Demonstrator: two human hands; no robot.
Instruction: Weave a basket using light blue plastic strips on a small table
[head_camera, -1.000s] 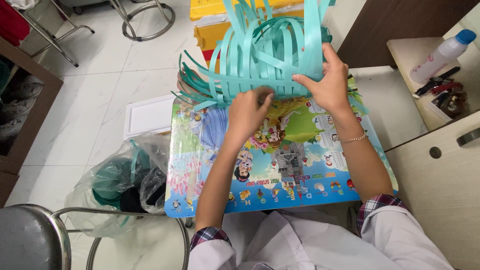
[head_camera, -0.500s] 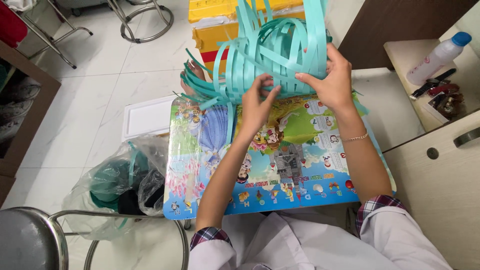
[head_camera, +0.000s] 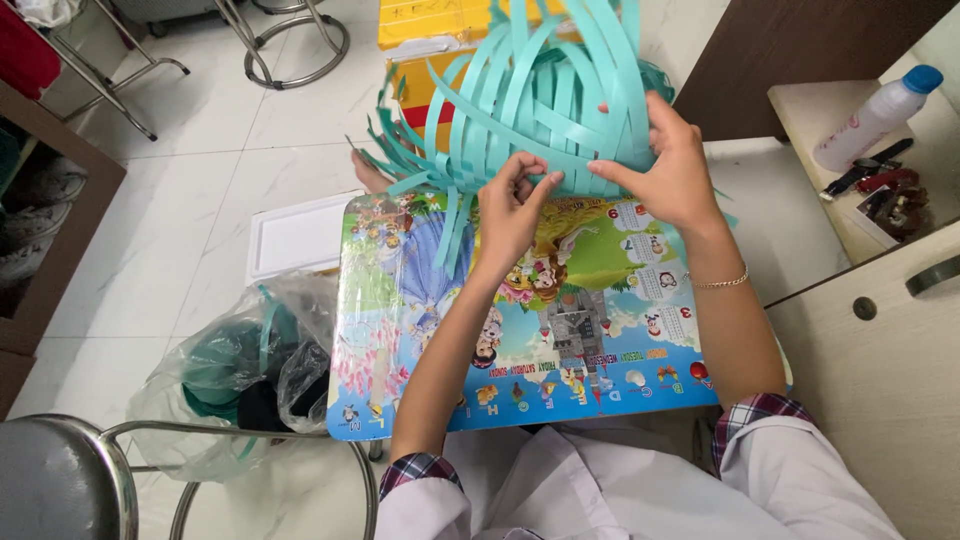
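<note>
My left hand (head_camera: 512, 205) and right hand (head_camera: 665, 165) pinch the teal strip basket (head_camera: 530, 105), tilted over the picture-printed surface (head_camera: 560, 320); it seems light, springy, loosely woven, so I grip at crossings, not loose ends

The left hand (head_camera: 512, 205) now pinches a strip at the near edge of the teal strip basket (head_camera: 530, 100), which sits tilted further right than before; the right hand (head_camera: 665, 165) grips lower.
</note>
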